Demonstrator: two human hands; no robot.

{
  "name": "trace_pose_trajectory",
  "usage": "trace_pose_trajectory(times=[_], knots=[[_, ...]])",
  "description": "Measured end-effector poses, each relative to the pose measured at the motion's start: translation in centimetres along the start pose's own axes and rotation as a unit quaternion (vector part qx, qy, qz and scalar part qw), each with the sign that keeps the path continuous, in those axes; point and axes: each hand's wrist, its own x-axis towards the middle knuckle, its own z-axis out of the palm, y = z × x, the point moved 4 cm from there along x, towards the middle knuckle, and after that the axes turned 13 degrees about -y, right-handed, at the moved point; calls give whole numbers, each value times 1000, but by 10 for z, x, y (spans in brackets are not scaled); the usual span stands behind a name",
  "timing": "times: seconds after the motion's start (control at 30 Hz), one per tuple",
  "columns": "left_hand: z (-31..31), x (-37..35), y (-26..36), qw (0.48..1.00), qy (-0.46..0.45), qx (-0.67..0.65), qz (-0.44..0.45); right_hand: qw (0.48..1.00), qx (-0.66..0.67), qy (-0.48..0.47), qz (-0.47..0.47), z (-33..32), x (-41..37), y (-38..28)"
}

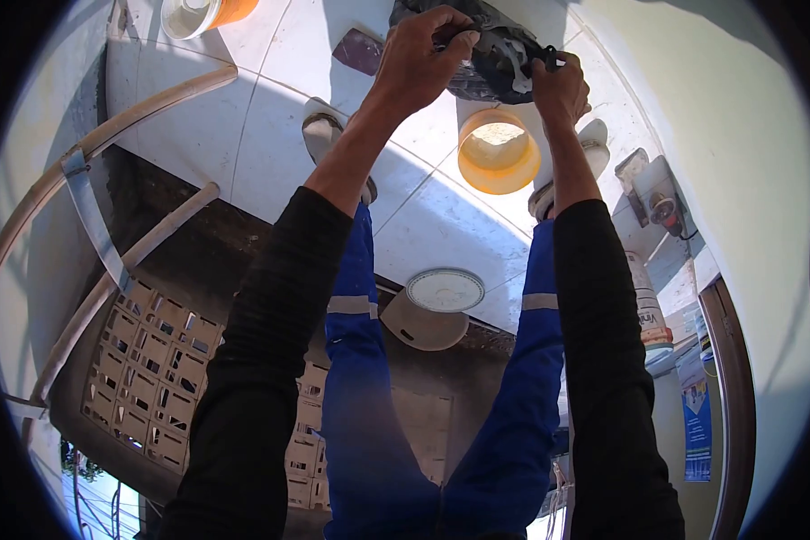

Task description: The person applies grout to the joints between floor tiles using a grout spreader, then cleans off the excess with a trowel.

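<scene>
Both hands hold the edges of a black plastic bag at the top of the view, its mouth partly spread. My left hand is closed on the left edge, with thumb and fingers pinching the plastic. Gripping the right edge is my right hand, fingers curled. Whitish smears show on the bag; its contents are hard to make out. Just below the bag, between my feet, a yellow tub stands on the tiled floor with pale powder inside.
An orange-and-white bucket stands at upper left, near a dark flat piece. A curved handrail borders a drop at left. A round lid lies near the floor's edge. At right are a power tool and a labelled bucket.
</scene>
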Motion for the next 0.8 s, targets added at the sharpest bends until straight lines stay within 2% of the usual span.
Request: trace_pose_trajectory(times=[0.03, 0.07, 0.1, 0.17, 0.2, 0.27, 0.3, 0.37, 0.4, 0.47, 0.5, 0.53, 0.57, 0.63, 0.67, 0.77, 0.8], knots=[[-3, 4, 2, 1000, -9, -8, -14, 985, 61, -145, 74, 6, 5, 11], [-5, 9, 4, 999, -18, -16, -27, 980, 63, -182, 52, 3, 6, 15], [-3, 12, 10, 999, -18, -15, -25, 980, 65, -179, 52, -4, 4, 22], [-2, 16, 19, 988, 11, -122, -99, 972, 83, -220, -12, -20, -9, 26], [-4, 15, 19, 988, 11, -120, -98, 972, 85, -219, -13, -32, -19, 31], [-7, 12, 17, 998, -28, 4, -57, 931, 281, -233, -4, -51, -41, 45], [-4, 9, 18, 998, -31, 8, -56, 930, 286, -232, -2, -56, -51, 51], [0, 1, 32, 992, -62, 99, -39, 938, 235, -168, -190, -69, -69, 45], [1, -3, 36, 992, -63, 102, -39, 926, 259, -169, -215, -68, -74, 44], [8, -8, 43, 987, -82, 131, 45, 912, 298, -199, -201, -75, -81, 21], [12, -9, 42, 987, -86, 132, 45, 896, 332, -229, -187, -74, -84, 14], [19, -9, 43, 983, -106, 135, 68, 886, 318, -242, -236, -66, -83, 11], [26, -10, 44, 978, -126, 137, 91, 887, 318, -243, -233, -57, -81, 11], [44, -6, 39, 971, -158, 162, 76, 891, 291, -225, -266, -43, -76, 9], [52, -1, 47, 951, -102, 239, 168, 880, 296, -241, -281, -38, -69, 8], [67, 15, 65, 883, -30, 371, 287, 899, 239, -258, -259, -22, -56, 6], [69, 25, 69, 894, -16, 332, 299, 899, 240, -259, -258, -18, -51, 6]])
